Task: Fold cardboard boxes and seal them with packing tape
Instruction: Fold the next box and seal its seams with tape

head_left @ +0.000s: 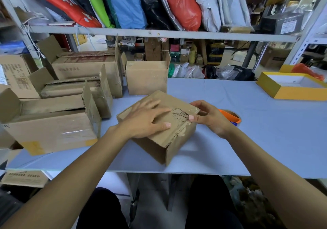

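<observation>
Nearest, two bare forearms reach from the bottom edge over the front of a pale blue table (247,149). Centrally, a small closed box (168,140) sits on the table near its front edge, turned cornerwise to the viewer, its top scarred where old tape has torn the cardboard. Left hand (146,120) lies flat on the box top, fingers straight and spread, pressing down and holding nothing. Right hand (207,115) grips the box's right top edge, thumb on the top face and fingers curled behind the far corner; a clear film, probably packing tape, glints under the thumb, though blur leaves this uncertain. Just behind the right hand, partly hidden by it, an orange tape roll (230,116) rests on the table. To the left stands a larger open box (53,129), flaps upright, with clear tape on its front and yellow tape at its lower corners. Behind it more open boxes (79,80) are crowded together, and another small open box (146,78) stands just beyond the closed one. At the far right edge lies a shallow yellow tray (290,91) with a white interior. Farthest, a metal shelf (159,33) carries leaning coloured bags (123,3) in red, green, blue, black and white
</observation>
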